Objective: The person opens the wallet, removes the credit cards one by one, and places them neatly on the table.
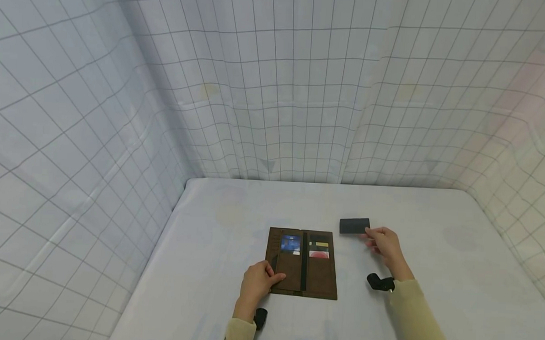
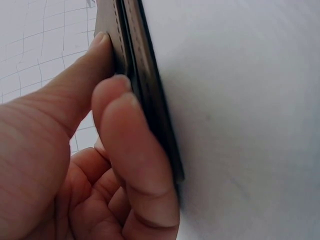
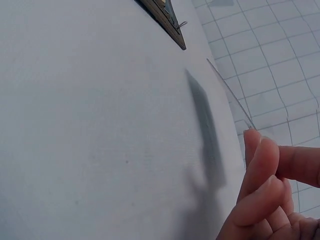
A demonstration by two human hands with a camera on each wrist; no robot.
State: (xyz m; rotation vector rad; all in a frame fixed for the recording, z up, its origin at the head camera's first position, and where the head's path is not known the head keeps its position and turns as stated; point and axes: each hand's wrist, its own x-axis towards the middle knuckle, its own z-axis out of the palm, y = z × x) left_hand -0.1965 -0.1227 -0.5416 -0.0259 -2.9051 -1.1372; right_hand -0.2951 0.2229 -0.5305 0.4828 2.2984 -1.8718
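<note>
A long brown wallet (image 1: pixel 320 281) lies spread open on the white table, with a blue card (image 1: pixel 290 244) in its left half and a red-and-white card (image 1: pixel 319 253) in its right half. My left hand (image 1: pixel 256 279) pinches the wallet's lower left edge. In the left wrist view the thumb lies on one face of the leather (image 2: pixel 145 70) and the fingers are by its edge. Beyond the wallet's upper right corner, my right hand (image 1: pixel 385 244) pinches a dark, thin rectangular card (image 1: pixel 353 226) by one end. Seen nearly edge-on in the right wrist view, the card (image 3: pixel 232 95) is off the table.
The white table (image 1: pixel 206 267) runs back to a white grid-patterned curtain (image 1: pixel 292 115), which also hangs along the left and right sides. A black wrist camera (image 1: pixel 380 282) sits on the right wrist, another camera (image 1: pixel 260 318) on the left.
</note>
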